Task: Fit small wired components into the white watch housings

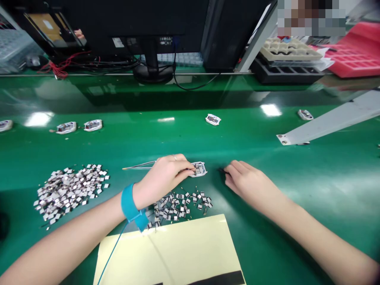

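Green tabletop (178, 136) under us: metal chip pile (69, 192) far left; blue wrist strap (129, 204) on our left hand (163, 178), clenched on tweezers (138, 165), fingertips (190, 169) touching white module (199, 169); smaller chip pile (181, 206) below; right hand (249, 182) just beside module, curled, dark tip at fingers, grip unclear.

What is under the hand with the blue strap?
The left hand holds tweezers above the green table, fingertips on a small white part. The palm hides whatever lies beneath it.
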The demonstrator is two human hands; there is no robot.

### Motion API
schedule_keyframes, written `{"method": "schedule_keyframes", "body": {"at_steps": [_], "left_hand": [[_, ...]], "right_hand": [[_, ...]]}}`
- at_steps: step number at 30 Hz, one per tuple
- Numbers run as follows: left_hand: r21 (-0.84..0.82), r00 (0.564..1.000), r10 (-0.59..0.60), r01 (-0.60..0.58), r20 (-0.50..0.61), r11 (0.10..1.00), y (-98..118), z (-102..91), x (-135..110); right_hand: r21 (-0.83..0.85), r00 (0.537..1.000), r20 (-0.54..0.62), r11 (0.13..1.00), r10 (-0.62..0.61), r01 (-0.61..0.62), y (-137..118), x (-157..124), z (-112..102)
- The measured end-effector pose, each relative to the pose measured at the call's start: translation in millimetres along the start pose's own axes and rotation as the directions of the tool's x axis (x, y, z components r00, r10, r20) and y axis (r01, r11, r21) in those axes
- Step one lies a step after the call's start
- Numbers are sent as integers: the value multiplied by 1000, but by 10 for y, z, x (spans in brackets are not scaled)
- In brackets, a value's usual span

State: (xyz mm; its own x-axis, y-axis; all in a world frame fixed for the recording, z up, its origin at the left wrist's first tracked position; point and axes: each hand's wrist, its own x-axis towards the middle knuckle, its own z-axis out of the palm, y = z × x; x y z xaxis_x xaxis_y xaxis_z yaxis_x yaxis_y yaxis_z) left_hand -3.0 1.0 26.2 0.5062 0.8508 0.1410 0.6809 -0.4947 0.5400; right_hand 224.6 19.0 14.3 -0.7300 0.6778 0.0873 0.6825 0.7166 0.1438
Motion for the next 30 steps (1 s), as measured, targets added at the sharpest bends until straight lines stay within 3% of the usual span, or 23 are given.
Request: {"method": "schedule_keyframes", "body": {"at_steps": [2,5,7,11,13,15,17,19,20,23,25,27,30], "left_hand": [[35,997,52,-54,60,998,80,-13,-36],[66,975,144,-157,166,985,154,60,-80],[89,962,180,-201,204,976,139,145,-82],[148,977,125,-151,173,977,31,243,-37],[161,989,76,-96,125,982,14,231,-30],[150,991,86,-101,107,984,41,204,-48],[153,980,165,-180,109,972,92,189,-77],[202,962,254,-270,103,942,136,199,-96],[234,954,284,-300,100,925,151,211,-96],[290,937,319,-347,140,892,161,254,-67],[298,920,332,-383,210,874,143,266,-43],[294,900,340,-415,273,861,110,251,-30],[274,878,355,-444,320,853,33,186,-25]], "right_hand": [[183,995,-17,978,-99,101,68,136,-33],[442,953,-38,850,-302,287,170,253,-44],[497,942,-35,812,-333,306,177,233,-15],[490,987,-61,857,-148,159,-26,35,70],[565,999,-43,824,-23,44,-188,-46,85],[724,994,24,684,103,-88,-308,-69,70],[870,971,113,450,210,-199,-331,-43,30],[925,947,147,299,285,-234,-251,5,-24],[918,939,137,316,315,-240,-188,30,-52],[747,954,39,625,297,-225,-17,93,-107],[617,979,35,766,202,-180,28,129,-103],[603,995,65,792,72,-96,22,164,-67],[679,990,48,731,-133,65,-7,215,20]]}}
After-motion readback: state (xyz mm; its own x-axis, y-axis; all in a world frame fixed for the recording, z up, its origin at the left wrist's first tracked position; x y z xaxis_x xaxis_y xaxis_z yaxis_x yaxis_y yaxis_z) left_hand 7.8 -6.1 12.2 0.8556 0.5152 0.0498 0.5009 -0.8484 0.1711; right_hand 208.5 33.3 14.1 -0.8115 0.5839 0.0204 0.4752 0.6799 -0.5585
